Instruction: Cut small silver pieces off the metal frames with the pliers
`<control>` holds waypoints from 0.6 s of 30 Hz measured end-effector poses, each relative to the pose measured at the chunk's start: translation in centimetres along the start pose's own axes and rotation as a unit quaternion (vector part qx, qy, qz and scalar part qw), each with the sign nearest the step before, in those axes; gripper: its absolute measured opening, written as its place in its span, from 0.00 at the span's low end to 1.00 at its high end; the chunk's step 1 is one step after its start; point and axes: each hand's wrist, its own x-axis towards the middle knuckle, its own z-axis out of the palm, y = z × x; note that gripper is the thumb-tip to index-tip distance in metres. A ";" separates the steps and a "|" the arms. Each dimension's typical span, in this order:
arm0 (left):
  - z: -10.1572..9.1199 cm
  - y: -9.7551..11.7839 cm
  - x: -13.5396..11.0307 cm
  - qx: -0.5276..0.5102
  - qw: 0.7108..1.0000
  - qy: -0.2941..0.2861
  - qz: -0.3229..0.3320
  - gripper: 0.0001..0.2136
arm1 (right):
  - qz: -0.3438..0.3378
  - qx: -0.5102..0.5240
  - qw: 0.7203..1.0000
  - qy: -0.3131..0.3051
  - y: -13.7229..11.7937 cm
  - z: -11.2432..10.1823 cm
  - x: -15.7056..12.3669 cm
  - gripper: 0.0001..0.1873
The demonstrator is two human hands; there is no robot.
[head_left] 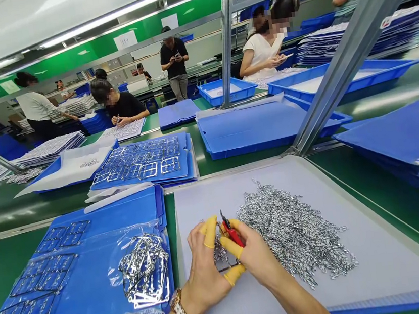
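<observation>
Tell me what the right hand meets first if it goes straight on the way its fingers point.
The left hand, most likely: the right hand points straight at it, though depth is hard to judge.

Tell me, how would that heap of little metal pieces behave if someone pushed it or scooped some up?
The heap of small metal pieces would probably slide and spread when pushed, since it lies loose on the pale sheet. Each piece looks thin, so probably light and perhaps bendable. Their jagged shapes suggest they might snag together and lift in clumps.

Head view faces down-forward (left hand (204, 269), right hand (252, 256) near).
</observation>
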 end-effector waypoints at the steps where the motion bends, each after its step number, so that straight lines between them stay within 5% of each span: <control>1: -0.1 0.0 0.0 0.029 0.999 -0.002 0.019 0.36 | -0.013 -0.016 1.000 0.018 0.1 0.0 0.0 0.11; 3: -0.3 0.1 0.0 0.041 0.999 0.017 0.027 0.36 | -0.066 -0.080 0.991 0.080 0.1 -0.1 -0.3 0.10; 6: -0.6 -0.1 0.3 -0.086 0.993 0.054 -0.065 0.34 | -0.230 -0.209 0.939 0.148 -0.2 0.7 -1.3 0.12; 10: -0.7 -1.2 0.6 -0.336 0.915 0.071 -0.211 0.33 | -0.413 -0.326 0.839 0.135 -0.4 3.4 -2.8 0.18; 13: -0.7 -2.1 0.8 -0.428 0.860 0.069 -0.270 0.30 | -0.425 -0.377 0.814 0.119 -0.2 4.8 -3.6 0.18; 18: -0.9 -2.3 1.6 -0.466 0.823 0.078 -0.315 0.26 | -0.396 -0.372 0.838 0.050 -0.7 3.9 -4.3 0.21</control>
